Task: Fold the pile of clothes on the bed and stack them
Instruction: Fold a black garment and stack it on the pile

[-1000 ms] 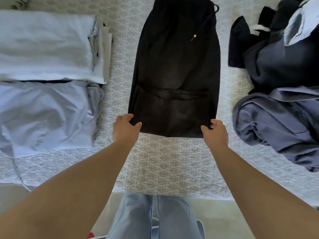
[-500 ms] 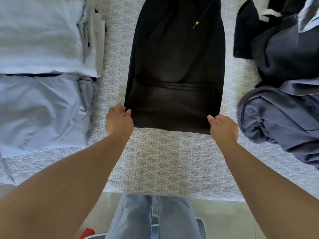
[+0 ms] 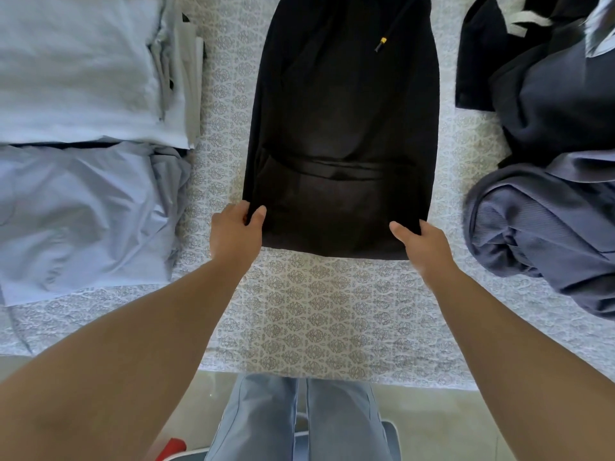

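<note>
A black garment [image 3: 342, 121] with a yellow-tipped drawstring [image 3: 382, 41] lies flat and lengthwise in the middle of the patterned bed cover [image 3: 316, 311]. My left hand [image 3: 234, 232] pinches its near left corner, thumb on top. My right hand [image 3: 424, 242] pinches its near right corner the same way. Folded pale clothes [image 3: 80, 68] sit stacked at the far left, with a light blue folded piece [image 3: 83, 214] in front of them. A heap of unfolded dark and grey-blue clothes [image 3: 545, 194] lies at the right.
The bed's near edge [image 3: 299, 374] runs across the lower part of the view, with my jeans-clad legs [image 3: 299, 420] and pale floor below it. A red object [image 3: 171, 447] shows at the bottom left. Bare bed cover lies between my forearms.
Both hands have stayed at the garment's near corners; their thumbs now lie further over the cloth. The view has shifted slightly.
</note>
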